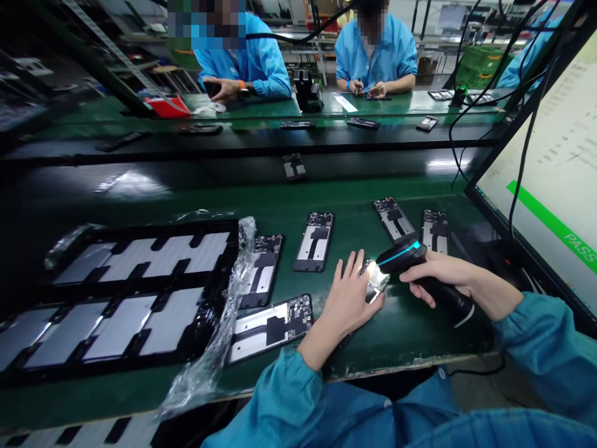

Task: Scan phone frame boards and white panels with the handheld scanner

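Observation:
My right hand [431, 277] is wrapped round the handle of a black barcode scanner [445, 298] with a lit blue stripe. The scanner's head points left and casts bright light on an opened phone [377, 283] with bare circuitry. My left hand [349, 292] lies over that phone, fingers stretched out and apart, thumb beside its lit end; the rest of the phone is mostly hidden beneath the hand. Near my left wrist lies another opened phone [275, 326]. Beyond the scanner are two more, a tilted phone [394, 219] and an upright-lying phone [435, 230].
At left, a black tray [140, 289] holds several flat silver pieces, with crumpled clear plastic wrap [219, 336] along its side. A monitor [555, 168] showing PASS stands at right. Loose cables hang before it. Across the dark conveyor [209, 171], co-workers in blue sit at a bench.

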{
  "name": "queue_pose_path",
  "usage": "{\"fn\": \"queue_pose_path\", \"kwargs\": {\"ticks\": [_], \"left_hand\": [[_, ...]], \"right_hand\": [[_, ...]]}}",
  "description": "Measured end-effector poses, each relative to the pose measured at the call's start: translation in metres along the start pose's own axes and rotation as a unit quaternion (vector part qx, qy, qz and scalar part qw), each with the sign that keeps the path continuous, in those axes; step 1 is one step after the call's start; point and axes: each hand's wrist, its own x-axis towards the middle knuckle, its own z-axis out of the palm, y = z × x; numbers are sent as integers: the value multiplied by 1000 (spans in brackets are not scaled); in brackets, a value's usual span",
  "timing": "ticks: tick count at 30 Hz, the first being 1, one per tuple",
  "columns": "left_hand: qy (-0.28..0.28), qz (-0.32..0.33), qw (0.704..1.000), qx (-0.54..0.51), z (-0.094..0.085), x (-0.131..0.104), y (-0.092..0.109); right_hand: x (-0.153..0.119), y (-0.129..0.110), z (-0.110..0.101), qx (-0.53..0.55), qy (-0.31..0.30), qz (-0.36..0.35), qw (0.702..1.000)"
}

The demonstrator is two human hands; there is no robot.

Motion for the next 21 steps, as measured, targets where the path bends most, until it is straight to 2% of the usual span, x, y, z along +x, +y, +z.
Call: {"fn": "queue_pose_path", "kwargs": {"ticks": [11, 21], "left_hand": [[-8, 18, 1000, -6, -1, -3, -1], [1, 9, 1000, 4, 1, -4, 1]], "right_hand": [[9, 0, -4, 13, -18, 34, 999], [9, 16, -8, 32, -42, -2, 999]]}}
